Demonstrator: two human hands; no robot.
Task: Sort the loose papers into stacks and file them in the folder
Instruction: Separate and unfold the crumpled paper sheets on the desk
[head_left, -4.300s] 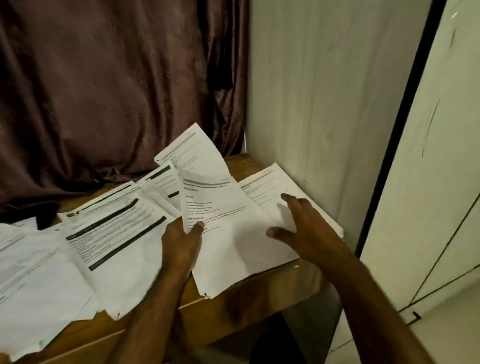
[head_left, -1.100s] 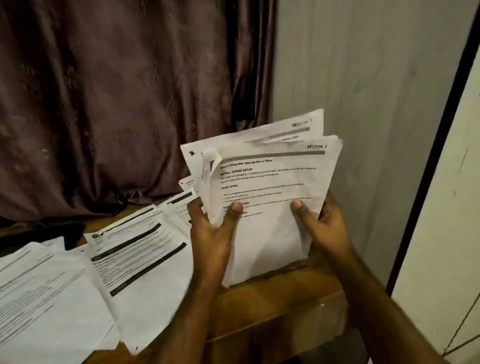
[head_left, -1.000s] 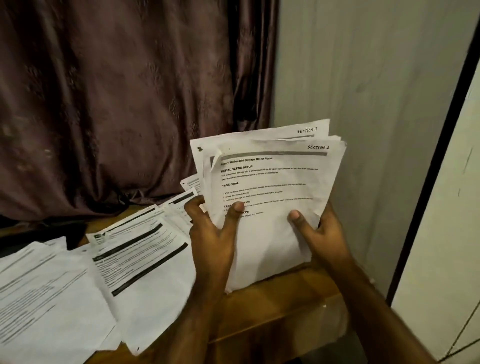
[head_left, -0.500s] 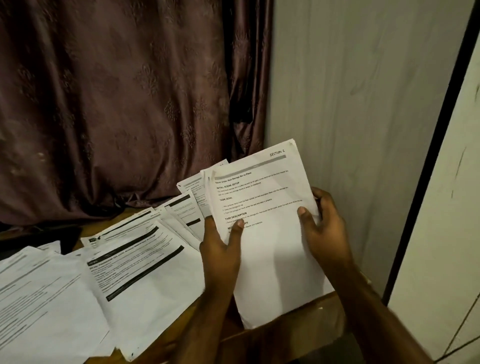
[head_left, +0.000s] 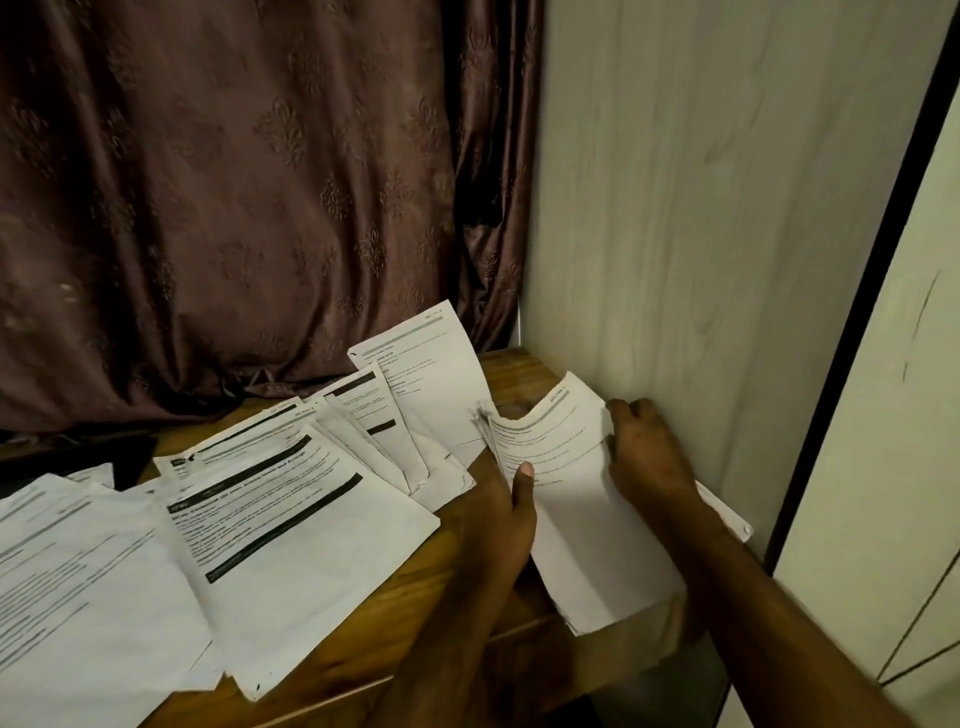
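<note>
Fingers of both the left hand (head_left: 506, 512) and right hand (head_left: 641, 449) clamp the squared stack (head_left: 582, 525), now lowered onto the bench's (head_left: 519, 374) right corner: first pile formed.

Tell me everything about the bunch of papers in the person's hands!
The bunch of papers is several white printed sheets with lines of small black text and a grey bar near the top. It lies slanted at the right end of the wooden table, its near end sticking out past the edge. The top edge curls. The left hand grips its left side, thumb on top; the right hand holds its right edge, beside the wall.
</note>
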